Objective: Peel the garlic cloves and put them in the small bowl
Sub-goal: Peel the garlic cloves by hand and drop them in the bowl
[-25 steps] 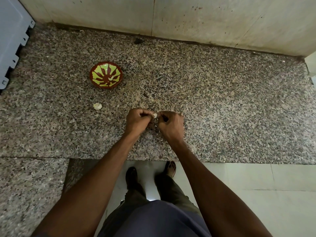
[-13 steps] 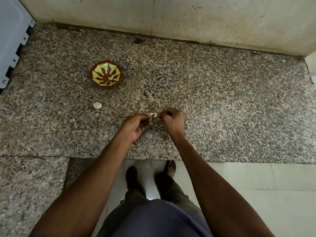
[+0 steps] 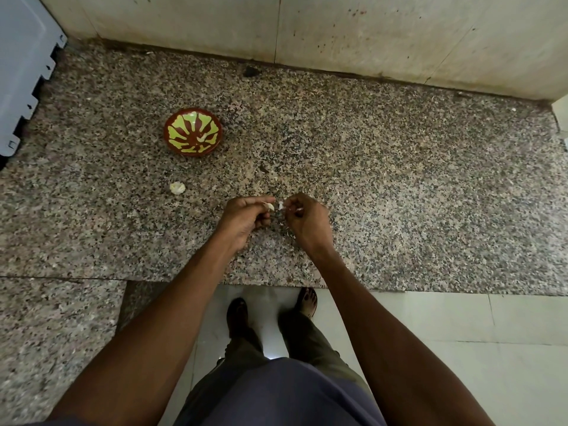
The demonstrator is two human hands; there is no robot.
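Near the front edge of a speckled granite counter [image 3: 399, 192], both forearms stretched out, left hand [image 3: 246, 218] curled, pinching a garlic clove [image 3: 270, 206]; right hand [image 3: 307, 219] curled just beside, nipping a scrap of peel [image 3: 280, 205]. Small red-and-green bowl [image 3: 193, 131] well back to the left, one peeled clove [image 3: 202, 137] inside; garlic bulb piece [image 3: 177, 188] between bowl and hands. Tiled wall [image 3: 368, 35] behind. Hands drawn slightly apart since a moment ago.
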